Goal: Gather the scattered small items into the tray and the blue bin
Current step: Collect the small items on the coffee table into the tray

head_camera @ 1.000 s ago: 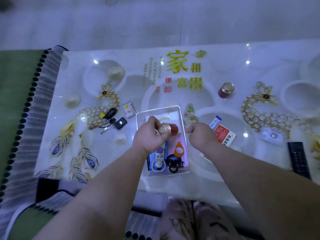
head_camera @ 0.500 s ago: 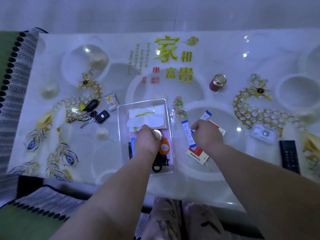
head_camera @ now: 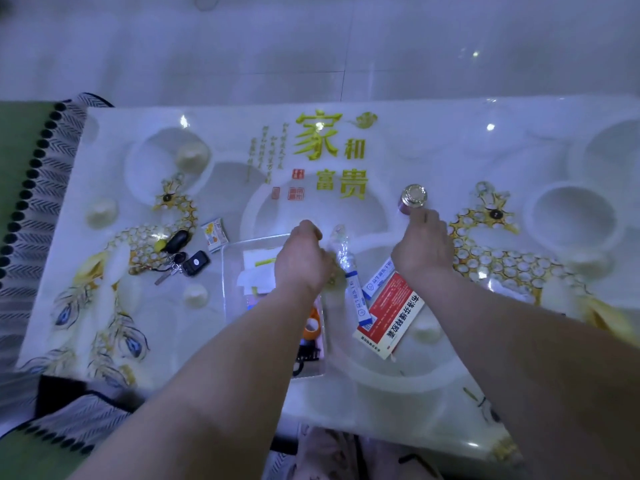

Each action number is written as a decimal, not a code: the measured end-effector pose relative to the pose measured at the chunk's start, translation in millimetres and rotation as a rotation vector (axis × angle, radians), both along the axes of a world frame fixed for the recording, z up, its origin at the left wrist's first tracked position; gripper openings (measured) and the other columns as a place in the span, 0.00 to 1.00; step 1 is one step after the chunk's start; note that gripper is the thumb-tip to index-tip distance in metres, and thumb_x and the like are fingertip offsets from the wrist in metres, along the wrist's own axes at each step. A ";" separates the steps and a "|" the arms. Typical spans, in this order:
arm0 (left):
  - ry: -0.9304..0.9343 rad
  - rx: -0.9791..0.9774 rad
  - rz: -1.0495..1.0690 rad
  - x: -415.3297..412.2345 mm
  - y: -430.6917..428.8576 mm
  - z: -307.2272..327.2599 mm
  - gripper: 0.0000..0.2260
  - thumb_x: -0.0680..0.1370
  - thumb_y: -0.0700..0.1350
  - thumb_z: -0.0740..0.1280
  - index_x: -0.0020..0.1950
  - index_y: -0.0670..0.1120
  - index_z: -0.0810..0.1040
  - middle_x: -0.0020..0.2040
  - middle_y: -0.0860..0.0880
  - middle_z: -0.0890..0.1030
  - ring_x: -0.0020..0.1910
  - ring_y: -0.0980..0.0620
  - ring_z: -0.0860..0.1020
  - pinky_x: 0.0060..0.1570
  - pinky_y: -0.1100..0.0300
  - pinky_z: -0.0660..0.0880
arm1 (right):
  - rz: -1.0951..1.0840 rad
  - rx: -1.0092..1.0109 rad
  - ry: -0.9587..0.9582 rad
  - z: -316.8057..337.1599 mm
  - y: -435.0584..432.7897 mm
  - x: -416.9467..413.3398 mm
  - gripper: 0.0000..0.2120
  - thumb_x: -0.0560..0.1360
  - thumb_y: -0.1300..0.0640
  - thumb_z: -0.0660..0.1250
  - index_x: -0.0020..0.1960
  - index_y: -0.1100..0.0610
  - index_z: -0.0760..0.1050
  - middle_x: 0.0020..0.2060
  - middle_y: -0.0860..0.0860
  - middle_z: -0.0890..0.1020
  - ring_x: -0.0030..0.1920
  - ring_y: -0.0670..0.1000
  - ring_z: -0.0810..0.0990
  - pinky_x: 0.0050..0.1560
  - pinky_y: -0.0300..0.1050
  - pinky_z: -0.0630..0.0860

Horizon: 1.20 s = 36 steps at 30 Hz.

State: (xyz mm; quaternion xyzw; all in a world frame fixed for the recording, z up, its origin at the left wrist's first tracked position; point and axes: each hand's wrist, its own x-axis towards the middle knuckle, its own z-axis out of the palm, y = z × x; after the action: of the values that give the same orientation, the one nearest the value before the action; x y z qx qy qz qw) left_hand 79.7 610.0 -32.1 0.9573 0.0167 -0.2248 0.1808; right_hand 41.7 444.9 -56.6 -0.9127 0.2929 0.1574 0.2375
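Note:
A clear tray (head_camera: 229, 285) lies at the table's middle and holds white papers (head_camera: 259, 271), an orange item (head_camera: 311, 325) and a black item (head_camera: 306, 355). My left hand (head_camera: 304, 258) is over the tray's far right corner with its fingers curled, right against a clear plastic packet (head_camera: 341, 242). Whether it grips anything is hidden. My right hand (head_camera: 422, 244) stretches toward a small red bottle with a silver cap (head_camera: 414, 199), its fingertips just short of the bottle. Under my arms lie two blue-white sachets (head_camera: 358, 299) and a red medicine box (head_camera: 391, 313). No blue bin is in view.
A bunch of keys with black fobs (head_camera: 178, 256) and a small printed box (head_camera: 215, 233) lie left of the tray. The glossy patterned table (head_camera: 346, 161) ends close to my body. A green rug with a fringe (head_camera: 24, 150) is on the left.
My left hand has moved from low inside the tray to its far right corner, and the bottle it held is no longer visible. My right hand left the sachets and reached toward the silver-capped bottle.

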 end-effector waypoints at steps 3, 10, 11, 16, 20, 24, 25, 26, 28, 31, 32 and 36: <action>0.025 -0.007 -0.038 10.2 -19.3 -7.8 0.12 0.75 0.39 0.61 0.58 0.46 0.70 0.58 0.48 0.75 0.53 0.43 0.76 0.44 0.57 0.68 | 0.047 -0.004 0.009 -9.9 -12.3 14.1 0.33 0.71 0.68 0.63 0.74 0.54 0.58 0.76 0.54 0.54 0.74 0.58 0.57 0.68 0.55 0.65; 0.034 -0.032 -0.084 21.1 -38.9 -23.2 0.14 0.76 0.37 0.58 0.60 0.46 0.70 0.61 0.49 0.75 0.55 0.45 0.75 0.45 0.58 0.68 | 0.110 -0.008 0.048 -29.0 -27.7 37.4 0.33 0.73 0.69 0.59 0.75 0.55 0.56 0.75 0.54 0.55 0.69 0.60 0.63 0.62 0.54 0.67; 0.033 -0.034 -0.077 21.2 -38.4 -25.6 0.14 0.76 0.37 0.58 0.60 0.46 0.70 0.61 0.49 0.75 0.55 0.45 0.75 0.45 0.58 0.69 | 0.106 -0.031 0.038 -33.0 -26.2 38.0 0.30 0.72 0.69 0.60 0.72 0.56 0.61 0.72 0.56 0.59 0.65 0.60 0.66 0.59 0.53 0.69; 0.004 -0.079 -0.026 17.0 -32.4 -29.0 0.15 0.77 0.39 0.60 0.63 0.47 0.69 0.64 0.50 0.73 0.54 0.45 0.77 0.48 0.54 0.73 | 0.108 -0.167 0.019 -44.8 -29.4 43.7 0.26 0.73 0.68 0.63 0.69 0.57 0.64 0.64 0.60 0.63 0.59 0.60 0.69 0.53 0.52 0.70; -0.029 -0.122 0.016 14.6 -24.4 -28.7 0.16 0.76 0.39 0.59 0.64 0.47 0.69 0.61 0.49 0.76 0.50 0.45 0.77 0.45 0.56 0.71 | 0.052 -0.097 -0.040 -49.5 -34.5 49.7 0.22 0.73 0.70 0.63 0.65 0.60 0.66 0.63 0.62 0.64 0.59 0.61 0.70 0.46 0.50 0.70; -0.029 -0.148 0.116 10.0 -10.8 -18.5 0.17 0.75 0.37 0.60 0.63 0.47 0.70 0.58 0.48 0.77 0.48 0.46 0.76 0.43 0.58 0.67 | 0.113 -0.002 -0.151 -43.7 -17.1 32.1 0.19 0.73 0.68 0.64 0.63 0.60 0.69 0.61 0.61 0.66 0.57 0.62 0.71 0.48 0.51 0.71; -0.029 -0.149 0.135 7.9 -3.8 -14.7 0.17 0.75 0.37 0.59 0.63 0.46 0.70 0.59 0.48 0.76 0.50 0.46 0.76 0.44 0.57 0.68 | 0.127 0.034 -0.175 -39.1 -10.1 25.4 0.18 0.74 0.67 0.65 0.63 0.59 0.70 0.60 0.60 0.67 0.57 0.62 0.72 0.49 0.51 0.71; -0.036 -0.143 0.149 5.9 3.8 -10.8 0.17 0.75 0.36 0.59 0.63 0.46 0.70 0.60 0.48 0.76 0.53 0.45 0.76 0.47 0.56 0.70 | 0.135 0.069 -0.191 -33.8 -2.8 19.0 0.17 0.74 0.65 0.65 0.62 0.58 0.70 0.60 0.60 0.67 0.56 0.62 0.73 0.50 0.50 0.71; -0.052 -0.114 0.181 3.9 21.7 -5.7 0.19 0.74 0.34 0.56 0.64 0.46 0.70 0.63 0.48 0.76 0.58 0.43 0.76 0.53 0.54 0.71 | 0.162 0.124 -0.199 -20.9 12.9 7.2 0.15 0.76 0.60 0.66 0.62 0.56 0.71 0.59 0.58 0.68 0.56 0.61 0.74 0.50 0.48 0.71; -0.059 -0.061 0.246 -2.1 54.2 9.0 0.20 0.74 0.32 0.55 0.64 0.45 0.70 0.64 0.47 0.75 0.59 0.43 0.75 0.52 0.58 0.69 | 0.262 0.173 -0.197 3.7 42.1 -11.6 0.15 0.77 0.57 0.66 0.62 0.55 0.71 0.59 0.56 0.69 0.55 0.59 0.76 0.49 0.48 0.71; -0.060 -0.044 0.263 -4.0 64.3 12.2 0.20 0.74 0.33 0.55 0.64 0.46 0.70 0.64 0.46 0.75 0.59 0.43 0.75 0.50 0.59 0.68 | 0.295 0.182 -0.197 9.6 50.7 -16.7 0.15 0.77 0.56 0.65 0.62 0.55 0.70 0.59 0.56 0.69 0.55 0.59 0.76 0.47 0.47 0.71; -0.051 -0.017 0.279 -17.2 105.7 25.9 0.18 0.75 0.34 0.56 0.63 0.45 0.70 0.63 0.46 0.75 0.58 0.43 0.75 0.49 0.58 0.67 | 0.390 0.274 -0.227 30.1 90.8 -36.0 0.16 0.75 0.56 0.68 0.61 0.55 0.72 0.59 0.55 0.70 0.55 0.58 0.77 0.49 0.48 0.72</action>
State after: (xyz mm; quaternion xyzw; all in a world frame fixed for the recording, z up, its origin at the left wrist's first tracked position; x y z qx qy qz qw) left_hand 62.5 715.7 -6.1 0.9495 0.1434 -0.1733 0.2187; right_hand 5.7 535.8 -26.5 -0.9229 0.0589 0.1350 0.3556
